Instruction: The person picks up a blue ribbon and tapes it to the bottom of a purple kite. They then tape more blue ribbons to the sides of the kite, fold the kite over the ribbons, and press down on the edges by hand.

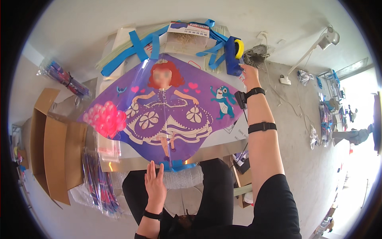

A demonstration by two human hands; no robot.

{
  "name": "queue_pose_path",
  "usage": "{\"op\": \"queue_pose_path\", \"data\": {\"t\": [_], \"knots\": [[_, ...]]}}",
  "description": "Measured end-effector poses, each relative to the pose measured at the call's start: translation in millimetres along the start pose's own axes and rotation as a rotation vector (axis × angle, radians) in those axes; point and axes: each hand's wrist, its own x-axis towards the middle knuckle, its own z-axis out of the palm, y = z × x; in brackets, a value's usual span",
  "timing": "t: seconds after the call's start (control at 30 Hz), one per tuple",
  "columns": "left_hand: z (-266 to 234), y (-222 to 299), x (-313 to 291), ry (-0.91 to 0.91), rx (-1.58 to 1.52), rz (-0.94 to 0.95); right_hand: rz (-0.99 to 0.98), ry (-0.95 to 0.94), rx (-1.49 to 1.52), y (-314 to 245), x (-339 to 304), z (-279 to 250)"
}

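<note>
Purple kite [169, 113] spread flat on the bench [219, 154], near tip at its near edge, presumably for easy reach. Left hand [156, 187] open, empty, beside that tip. Right hand [250, 75] at the blue tape dispenser [231, 57], seemingly parked far right within arm's length; grip, cannot tell.

A purple figure-printed kite [169, 107] lies spread face-up.
</note>
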Motion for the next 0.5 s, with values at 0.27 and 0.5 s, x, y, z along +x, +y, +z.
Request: {"op": "queue_pose_path", "data": {"t": [0.27, 0.5], "knots": [[-3.0, -1.2, -9.1, -0.018, 0.020, -0.048, -0.222, 0.204, -0.569, 35.9, 2.1, 11.7], [9.1, -2.9, -4.5, -0.024, -0.036, -0.019, -0.475, 0.231, -1.049, 85.1, 3.5, -43.4]]}}
